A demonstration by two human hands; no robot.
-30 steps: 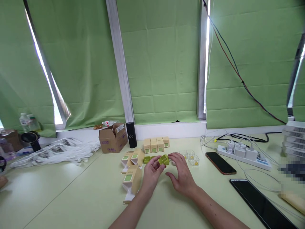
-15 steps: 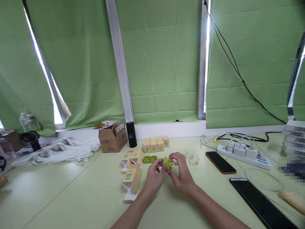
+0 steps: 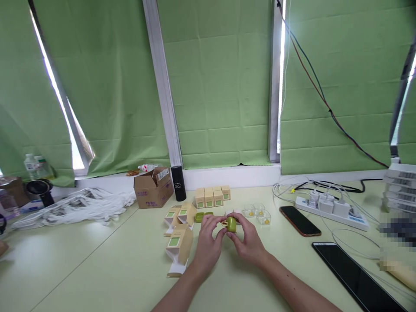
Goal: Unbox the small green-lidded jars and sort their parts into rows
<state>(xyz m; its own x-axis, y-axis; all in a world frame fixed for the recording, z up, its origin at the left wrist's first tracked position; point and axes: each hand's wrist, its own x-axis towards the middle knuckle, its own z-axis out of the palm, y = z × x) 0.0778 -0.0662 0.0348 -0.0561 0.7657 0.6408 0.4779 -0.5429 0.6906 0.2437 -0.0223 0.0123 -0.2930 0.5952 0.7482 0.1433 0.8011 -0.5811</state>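
Note:
Between my two hands is a small olive-green case (image 3: 231, 224) with a cream loop on its left side. My left hand (image 3: 208, 238) pinches it near the loop, fingertips bent toward the case. From the other side, the thumb and fingers of my right hand (image 3: 248, 238) grip it. Just beyond my left fingers lie similar green pieces (image 3: 199, 216), partly hidden by that hand. Behind my right hand sit clear plastic cups (image 3: 259, 211) with yellow bits in them, and small whitish items that my fingers partly cover.
Open beige cartons (image 3: 180, 242) lie left of my hands. Several closed small boxes (image 3: 209, 197) stand in a row behind. Farther back are a cardboard box (image 3: 153, 188) and a black cylinder (image 3: 178, 183). To the right lie a phone (image 3: 299, 221), a tablet (image 3: 354, 275) and a power strip (image 3: 331, 212).
The green case has been turned in my hands: its cream loop has gone from the right side to the left. My left fingers have shifted their grip and now cover more of the green pieces behind.

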